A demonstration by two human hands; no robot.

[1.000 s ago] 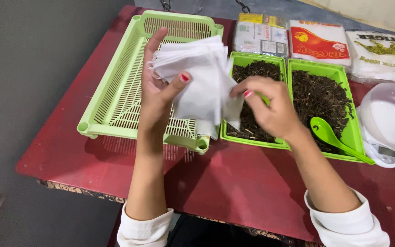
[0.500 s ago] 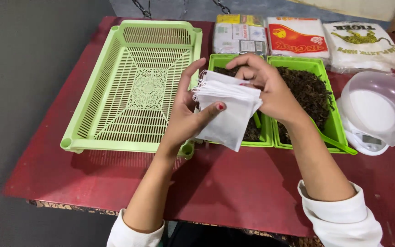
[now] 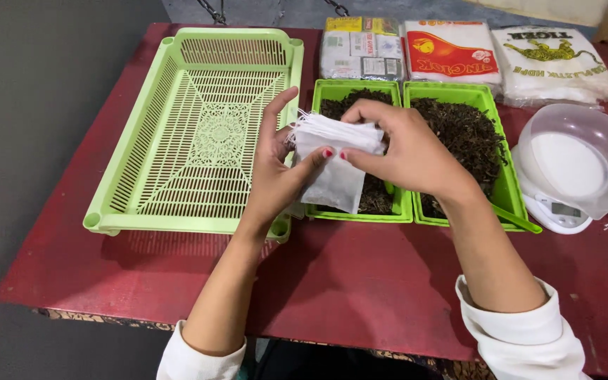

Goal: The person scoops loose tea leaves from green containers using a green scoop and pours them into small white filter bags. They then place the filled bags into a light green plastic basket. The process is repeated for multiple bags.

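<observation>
1. The stack of white paper bags [image 3: 333, 158] is now sitting lower and more compact than a second ago, when it was fanning upward over the basket [image 3: 198, 127].
2. The left hand [image 3: 281, 172] is now curling around the stack from the side, with its thumb pressing the front.
3. The right hand [image 3: 406, 151] is now gripping the stack's top edge with its fingers [image 3: 360, 112], closer to the left hand than before.
</observation>
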